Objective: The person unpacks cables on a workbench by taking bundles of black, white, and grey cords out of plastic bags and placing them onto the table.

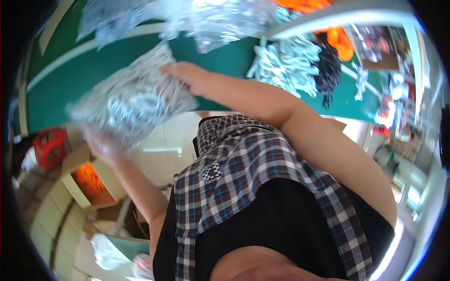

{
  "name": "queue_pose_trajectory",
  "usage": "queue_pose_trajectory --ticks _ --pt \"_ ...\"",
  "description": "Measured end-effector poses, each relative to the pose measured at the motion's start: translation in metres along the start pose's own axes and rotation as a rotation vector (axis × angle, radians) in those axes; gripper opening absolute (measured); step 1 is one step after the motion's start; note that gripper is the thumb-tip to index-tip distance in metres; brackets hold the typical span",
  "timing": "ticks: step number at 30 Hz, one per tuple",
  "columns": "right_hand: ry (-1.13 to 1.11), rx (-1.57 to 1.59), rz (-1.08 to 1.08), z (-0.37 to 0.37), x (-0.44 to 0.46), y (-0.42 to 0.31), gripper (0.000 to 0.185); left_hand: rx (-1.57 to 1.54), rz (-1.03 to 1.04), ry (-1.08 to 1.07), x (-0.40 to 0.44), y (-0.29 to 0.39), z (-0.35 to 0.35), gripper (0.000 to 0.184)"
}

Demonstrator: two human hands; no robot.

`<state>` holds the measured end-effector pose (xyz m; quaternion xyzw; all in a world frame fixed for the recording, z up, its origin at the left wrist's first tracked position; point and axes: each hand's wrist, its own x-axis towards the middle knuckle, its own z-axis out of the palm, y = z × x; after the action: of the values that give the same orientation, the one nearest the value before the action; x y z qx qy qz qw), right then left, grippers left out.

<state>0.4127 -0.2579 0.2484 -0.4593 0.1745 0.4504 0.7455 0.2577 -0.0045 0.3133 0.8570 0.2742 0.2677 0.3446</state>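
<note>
A clear plastic bag (136, 100) full of coiled pale grey-white cords is lifted up at a tilt by the near edge of the green table. My right hand (190, 77) grips its upper right side, fingers closed on the plastic. At the lower left end, my left hand (105, 146) holds the bag from below; its fingers are partly hidden by the plastic and blurred. Farther right on the table lies a pile of loose pale cords (290, 65), with a bundle of black cords (328, 70) beside it.
More clear plastic bags (220, 21) lie along the back of the green table (211, 61). Orange material (340, 42) is at the back right. On the floor to the left are a red plastic stool (49, 149) and a cardboard box (103, 180) with orange contents.
</note>
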Motion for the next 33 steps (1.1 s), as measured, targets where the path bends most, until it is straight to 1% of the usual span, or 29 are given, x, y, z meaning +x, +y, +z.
queue_pose_trajectory --ticks 1,2,3,4,6,7,9,10,11,12,14,15,16,17,18,19,21,22,24,25,29,31,33 --pt "-0.035 0.036 -0.014 0.002 -0.027 0.0 0.047 0.076 0.028 -0.044 -0.003 0.021 -0.016 0.044" --pt "-0.034 -0.017 0.047 -0.009 -0.044 0.001 0.049 -0.111 -0.042 -0.029 -0.005 0.038 -0.021 0.045" --pt "-0.123 0.049 -0.018 -0.02 -0.071 0.005 0.051 -0.293 -0.125 -0.043 -0.011 0.057 -0.023 0.046" --pt "-0.22 0.109 -0.082 -0.029 -0.109 0.005 0.055 -0.469 -0.211 -0.058 -0.02 0.092 -0.024 0.046" --pt "-0.343 0.207 -0.099 -0.066 -0.172 0.008 0.06 -0.568 -0.441 -0.036 -0.048 0.188 -0.013 0.048" --pt "-0.371 0.248 -0.134 -0.091 -0.202 0.014 0.058 -0.576 -0.41 -0.046 -0.06 0.194 -0.006 0.048" --pt "-0.274 0.283 -0.109 -0.151 -0.26 0.026 0.063 -0.42 0.096 -0.42 -0.083 0.199 0.015 0.042" --pt "-0.236 0.293 -0.197 -0.174 -0.296 0.031 0.062 -0.359 -0.164 -0.411 -0.108 0.262 0.036 0.042" --pt "-0.197 0.308 -0.28 -0.197 -0.332 0.039 0.06 -0.636 -0.164 -0.606 -0.116 0.244 0.059 0.042" --pt "-0.148 0.295 -0.276 -0.231 -0.362 0.05 0.061 -0.636 -0.139 -0.614 -0.139 0.272 0.08 0.042" --pt "-0.034 0.413 -0.351 -0.276 -0.425 0.078 0.063 -0.466 0.537 -0.85 -0.191 0.34 0.128 0.04" --pt "0.018 0.488 -0.391 -0.294 -0.454 0.091 0.063 -0.466 0.664 -0.871 -0.221 0.379 0.148 0.04" --pt "0.069 0.561 -0.431 -0.31 -0.479 0.101 0.063 -0.46 0.493 -1.028 -0.247 0.417 0.168 0.038" --pt "0.067 0.569 -0.451 -0.324 -0.5 0.11 0.063 -0.518 0.579 -1.057 -0.271 0.437 0.206 0.036" --pt "0.119 0.668 -0.503 -0.336 -0.517 0.119 0.061 -0.576 0.66 -1.085 -0.294 0.455 0.243 0.034" --pt "0.168 0.766 -0.552 -0.35 -0.535 0.128 0.058 -0.534 0.719 -1.14 -0.323 0.485 0.262 0.032" --pt "0.196 0.832 -0.582 -0.376 -0.56 0.145 0.057 -0.552 0.85 -1.25 -0.369 0.511 0.332 0.03" --pt "0.224 0.889 -0.605 -0.388 -0.569 0.151 0.055 -0.444 0.953 -1.29 -0.39 0.529 0.348 0.029" --pt "0.279 0.999 -0.651 -0.411 -0.579 0.156 0.052 -0.45 0.855 -1.446 -0.43 0.547 0.392 0.031" --pt "0.278 1.006 -0.657 -0.421 -0.582 0.157 0.052 -0.446 0.863 -1.451 -0.444 0.554 0.412 0.031" --pt "0.399 1.067 -0.69 -0.462 -0.587 0.148 0.059 -0.278 1.056 -1.494 -0.49 0.574 0.497 0.033" --pt "0.413 1.105 -0.719 -0.486 -0.581 0.127 0.058 -0.292 0.991 -1.51 -0.506 0.579 0.554 0.033" --pt "0.429 1.17 -0.756 -0.508 -0.567 0.101 0.055 -0.283 0.983 -1.513 -0.506 0.601 0.578 0.032"
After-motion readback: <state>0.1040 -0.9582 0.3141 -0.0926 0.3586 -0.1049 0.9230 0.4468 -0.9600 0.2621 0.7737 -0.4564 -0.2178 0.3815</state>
